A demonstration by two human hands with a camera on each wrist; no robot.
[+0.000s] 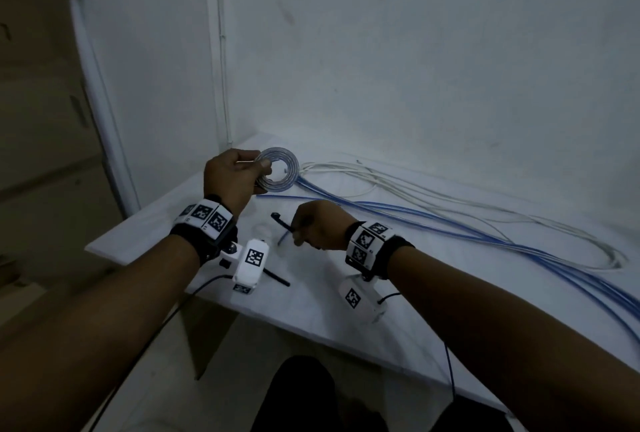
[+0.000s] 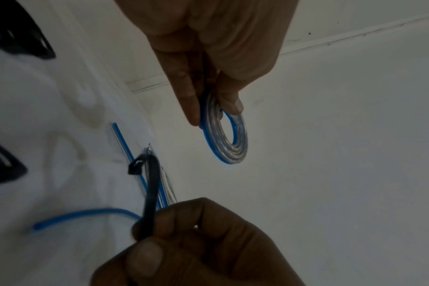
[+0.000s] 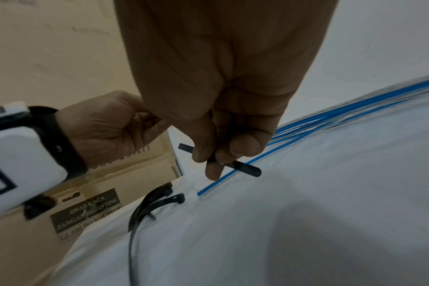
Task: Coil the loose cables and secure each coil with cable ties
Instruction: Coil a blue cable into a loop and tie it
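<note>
My left hand (image 1: 232,179) holds the little blue-and-clear coil (image 1: 278,170) up over the far corner of the bench (image 1: 346,310), pinched by thumb and fingers on one side only. My right hand (image 1: 320,225) pinches a black cable tie (image 1: 281,220) just above the bench, near the coil but not touching it. I think the coil could spring open, because nothing holds its other side. The tie looks thin and bendy, so its tip could miss the hole in the middle. The loose blue cables (image 1: 450,224) and white cables (image 1: 415,189) lie close by and could get snagged. More ties (image 3: 157,201) wait beside my wrist.
</note>
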